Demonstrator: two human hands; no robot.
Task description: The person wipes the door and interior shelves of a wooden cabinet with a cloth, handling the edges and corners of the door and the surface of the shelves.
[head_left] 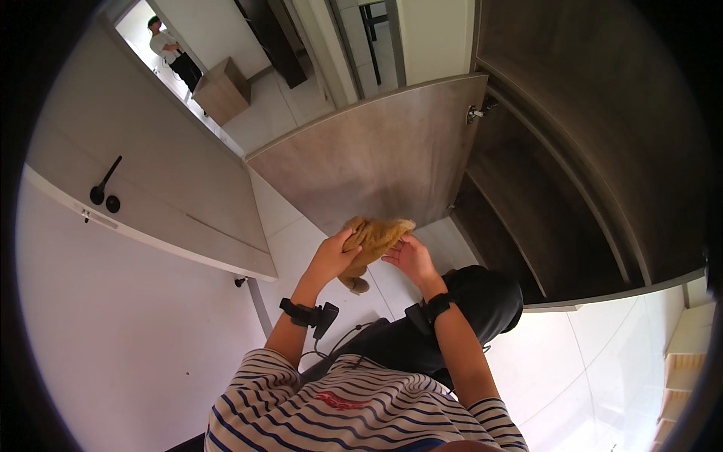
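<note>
A brown cloth (375, 240) is bunched up in front of me, with one end hanging down over the floor. My left hand (334, 257) grips its left side, the thumb lying on top. At the cloth's right end, my right hand (413, 257) pinches an edge between thumb and fingertips. Just beyond the cloth stands a wooden cabinet door (373, 152), swung open on its hinges. To the right is the cabinet's dark interior (525, 198) with its shelves. Each wrist wears a black strapped device.
A pale room door (169, 147) with a black handle stands at the left. Beyond the cabinet door are a wooden box-like piece (223, 93) and a person (172, 53) standing farther off. A black cable (339, 342) hangs by my waist. White tiles (570, 350) cover the floor.
</note>
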